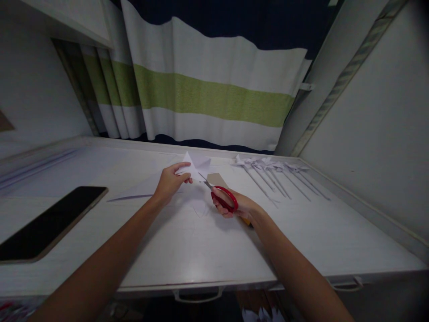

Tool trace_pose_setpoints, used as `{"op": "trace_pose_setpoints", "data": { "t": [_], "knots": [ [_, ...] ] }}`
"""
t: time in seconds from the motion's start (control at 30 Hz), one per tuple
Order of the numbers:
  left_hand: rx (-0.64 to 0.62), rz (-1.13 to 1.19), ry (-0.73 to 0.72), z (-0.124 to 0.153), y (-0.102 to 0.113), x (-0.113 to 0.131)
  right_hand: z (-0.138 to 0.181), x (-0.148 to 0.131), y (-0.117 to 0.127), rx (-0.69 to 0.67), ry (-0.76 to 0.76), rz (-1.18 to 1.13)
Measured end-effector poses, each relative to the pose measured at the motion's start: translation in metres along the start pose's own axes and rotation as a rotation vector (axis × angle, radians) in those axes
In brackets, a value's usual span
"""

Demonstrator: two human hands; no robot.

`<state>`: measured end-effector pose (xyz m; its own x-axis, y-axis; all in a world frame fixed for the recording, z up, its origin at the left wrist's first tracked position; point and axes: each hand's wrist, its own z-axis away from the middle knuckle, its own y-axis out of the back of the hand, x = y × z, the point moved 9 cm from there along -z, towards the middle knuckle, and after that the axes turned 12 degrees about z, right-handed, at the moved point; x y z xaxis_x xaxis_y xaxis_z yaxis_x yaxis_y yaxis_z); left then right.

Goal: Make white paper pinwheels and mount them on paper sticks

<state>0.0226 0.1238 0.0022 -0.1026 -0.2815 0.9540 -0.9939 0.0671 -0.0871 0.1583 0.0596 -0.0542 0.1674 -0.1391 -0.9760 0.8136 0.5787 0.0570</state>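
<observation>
My left hand (pixel 171 181) pinches a folded white paper piece (pixel 196 165) and holds it up a little above the white desk (pixel 187 250). My right hand (pixel 239 208) grips red-handled scissors (pixel 224 197), whose blades point up-left into the paper's lower edge. A flat white sheet (pixel 134 191) lies on the desk under and left of my left hand.
A dark phone or tablet (pixel 50 221) lies at the left. Several finished paper pinwheels on thin sticks (pixel 275 174) lie in a row at the back right. A striped curtain (pixel 208 98) hangs behind. Drawer handles (pixel 197 296) sit below the front edge.
</observation>
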Motion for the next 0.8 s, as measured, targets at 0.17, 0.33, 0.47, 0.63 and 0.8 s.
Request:
{"op": "trace_pose_setpoints", "data": {
  "t": [0.17,0.33,0.47,0.63,0.8],
  "knots": [
    [-0.009,-0.014,-0.015,0.002,-0.001,0.003,0.0,0.0,0.002,0.012,0.017,0.058],
    [0.03,-0.196,-0.051,-0.003,0.011,0.004,0.006,-0.005,0.002,-0.029,-0.006,0.103],
    [0.042,-0.332,-0.083,-0.006,0.016,0.006,0.013,-0.03,0.025,0.232,0.121,0.262],
    [-0.235,-0.313,-0.039,0.002,-0.014,0.003,0.027,-0.049,0.061,0.77,0.314,0.409],
    [-0.505,-0.198,-0.082,0.017,-0.043,0.009,0.013,-0.035,0.053,0.68,0.261,0.425]
  ]
}}
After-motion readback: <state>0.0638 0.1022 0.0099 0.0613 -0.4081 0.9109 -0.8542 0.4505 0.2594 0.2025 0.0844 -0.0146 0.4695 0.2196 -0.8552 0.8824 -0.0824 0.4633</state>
